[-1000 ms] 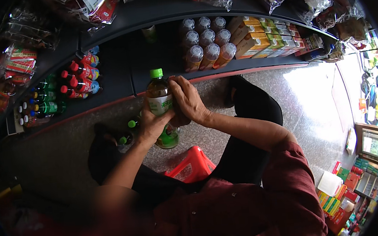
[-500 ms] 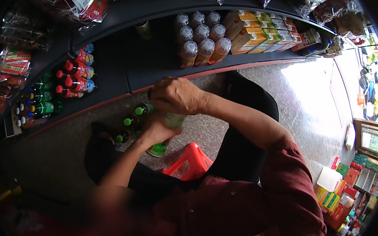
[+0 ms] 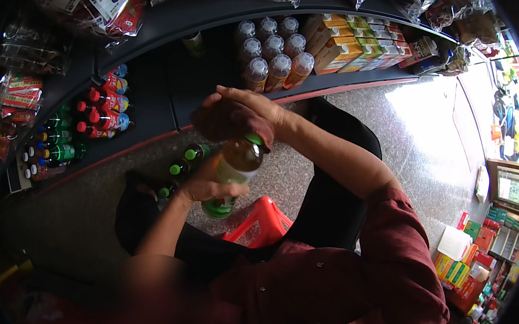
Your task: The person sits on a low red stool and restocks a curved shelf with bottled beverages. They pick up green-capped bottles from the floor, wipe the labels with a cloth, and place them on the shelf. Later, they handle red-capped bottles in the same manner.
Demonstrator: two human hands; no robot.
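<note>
Leaning toward the right, the green-capped bottle [image 3: 242, 158] now has its cap [image 3: 255, 139] beside the person's right hand [image 3: 258, 107]; a second ago it stood more upright in view, with the cap bare and up near the shelf edge. Half a second ago the right hand was a blurred, bunched shape over the bottle top; now its fingers lie long and close together over a brownish-red cloth [image 3: 231, 124], which shows clearly, hanging down to touch the cap.

The left hand [image 3: 207, 184] is closed round the middle of the bottle, fingers across the front, holding it above the floor [image 3: 309, 157] between the person's knees. The right hand holds the bunched cloth under its palm and fingers; its thumb is out of sight, so I cannot tell how tightly it pinches.

The cloth's hem covers part of the cap, and the left fingers hide part of the label. Motion blurs the bottle and cloth. A green base [image 3: 219, 208] shows below the fingers. Other green-capped bottles [image 3: 179, 166] near the left forearm are partly hidden by it, and a dark blur swallows that arm's upper part.
</note>
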